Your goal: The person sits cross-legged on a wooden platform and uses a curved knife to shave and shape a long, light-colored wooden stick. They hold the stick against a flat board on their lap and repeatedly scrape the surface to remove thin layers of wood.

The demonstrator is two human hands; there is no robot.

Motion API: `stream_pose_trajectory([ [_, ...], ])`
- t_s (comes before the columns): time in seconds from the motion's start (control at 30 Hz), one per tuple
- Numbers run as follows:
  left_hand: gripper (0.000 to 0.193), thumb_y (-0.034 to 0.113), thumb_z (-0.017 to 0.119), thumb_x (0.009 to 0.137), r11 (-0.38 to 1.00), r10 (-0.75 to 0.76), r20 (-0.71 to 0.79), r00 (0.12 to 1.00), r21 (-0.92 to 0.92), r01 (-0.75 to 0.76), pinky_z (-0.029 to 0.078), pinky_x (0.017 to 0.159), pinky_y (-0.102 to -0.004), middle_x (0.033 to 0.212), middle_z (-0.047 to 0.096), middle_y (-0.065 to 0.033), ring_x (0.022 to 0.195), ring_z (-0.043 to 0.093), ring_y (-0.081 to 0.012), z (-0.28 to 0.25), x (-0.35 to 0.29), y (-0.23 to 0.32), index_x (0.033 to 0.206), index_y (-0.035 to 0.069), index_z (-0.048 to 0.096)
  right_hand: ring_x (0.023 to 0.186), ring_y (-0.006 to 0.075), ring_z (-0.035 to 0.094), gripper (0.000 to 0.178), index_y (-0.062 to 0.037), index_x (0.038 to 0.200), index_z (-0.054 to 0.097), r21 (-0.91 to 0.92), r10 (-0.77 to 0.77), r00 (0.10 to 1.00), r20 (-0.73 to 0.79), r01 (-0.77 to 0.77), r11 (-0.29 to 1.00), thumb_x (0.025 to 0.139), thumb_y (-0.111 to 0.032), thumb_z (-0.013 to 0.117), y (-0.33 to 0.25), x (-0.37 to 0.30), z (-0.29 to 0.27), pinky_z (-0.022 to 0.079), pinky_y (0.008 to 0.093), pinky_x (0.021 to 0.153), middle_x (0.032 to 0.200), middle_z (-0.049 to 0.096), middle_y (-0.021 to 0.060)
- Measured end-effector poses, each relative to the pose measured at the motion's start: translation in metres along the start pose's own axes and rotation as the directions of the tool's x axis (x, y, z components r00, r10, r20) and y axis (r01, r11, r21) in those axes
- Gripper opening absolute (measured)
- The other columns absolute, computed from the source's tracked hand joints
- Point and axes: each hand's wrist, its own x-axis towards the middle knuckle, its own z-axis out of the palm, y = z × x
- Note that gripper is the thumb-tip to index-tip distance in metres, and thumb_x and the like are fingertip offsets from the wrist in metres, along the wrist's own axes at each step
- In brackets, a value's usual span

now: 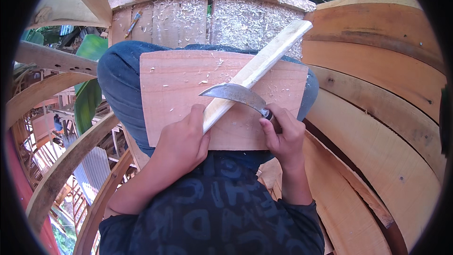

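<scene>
A flat reddish board (174, 94) lies across my lap, dotted with curled shavings. Slanting over it from lower left to upper right is a pale wooden stick (269, 59) with whittled faces. My left hand (185, 137) is wrapped round the stick's near end. In my right hand (284, 134) is the handle of a curved knife (233, 92), whose sickle-like blade points left and crosses over the stick's lower half. The handle is mostly hidden by my fingers. Whether the blade's edge touches the wood I cannot tell.
Wooden planks ahead of my knees carry many shavings (245, 21). A small slender tool (133, 23) lies on them at the far left. Curved planks (373, 66) rise close on my right. Open wooden ribs (66, 170) stand on my left, with a drop below.
</scene>
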Motion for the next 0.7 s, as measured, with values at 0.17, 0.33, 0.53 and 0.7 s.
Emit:
stream_pose_trajectory([
  [0.17, 0.035, 0.006, 0.059, 0.086, 1.0, -0.003, -0.036, 0.999, 0.007, 0.003, 0.047, 0.065, -0.0526, 0.075, 0.06, -0.0278, 0.073, 0.061, -0.0472, 0.004, -0.001, -0.001, 0.117, -0.002, 0.044, 0.055, 0.0202, 0.056, 0.023, -0.0013, 0.105, 0.067, -0.029, 0.207, 0.969, -0.132, -0.212, 0.977, 0.087, -0.014, 0.072, 0.008, 0.004, -0.006, 0.045, 0.0304, 0.053, 0.067, 0.057, 0.0113],
  [0.33, 0.039, 0.007, 0.062, 0.082, 0.996, 0.031, -0.013, 0.999, 0.088, -0.03, 0.051, 0.06, -0.0479, 0.081, 0.063, -0.0234, 0.07, 0.064, -0.0413, 0.003, 0.002, 0.001, 0.115, -0.005, 0.044, 0.052, 0.0192, 0.056, 0.024, -0.0043, 0.102, 0.068, -0.034, 0.013, 0.999, -0.051, -0.015, 0.999, 0.084, -0.018, 0.076, 0.002, -0.005, -0.001, 0.044, 0.03, 0.05, 0.066, 0.058, 0.0087],
  [0.53, 0.035, 0.005, 0.058, 0.087, 1.0, 0.011, -0.054, 0.998, 0.001, -0.011, 0.045, 0.065, -0.0544, 0.077, 0.06, -0.0285, 0.073, 0.06, -0.049, 0.007, 0.0, 0.0, 0.118, -0.001, 0.043, 0.052, 0.021, 0.057, 0.026, -0.0034, 0.1, 0.067, -0.052, 0.016, 0.996, -0.09, -0.021, 0.998, 0.083, -0.021, 0.077, 0.0, -0.014, 0.008, 0.044, 0.0312, 0.05, 0.065, 0.057, 0.0087],
  [0.7, 0.036, 0.006, 0.058, 0.087, 1.0, 0.005, -0.045, 0.999, 0.004, -0.005, 0.046, 0.065, -0.0539, 0.077, 0.06, -0.0288, 0.074, 0.06, -0.049, 0.007, 0.003, 0.0, 0.118, -0.001, 0.043, 0.052, 0.0221, 0.057, 0.024, -0.0035, 0.099, 0.067, -0.027, -0.002, 0.995, -0.095, -0.001, 1.0, 0.086, -0.023, 0.075, -0.003, -0.013, 0.013, 0.044, 0.0322, 0.05, 0.065, 0.057, 0.0093],
])
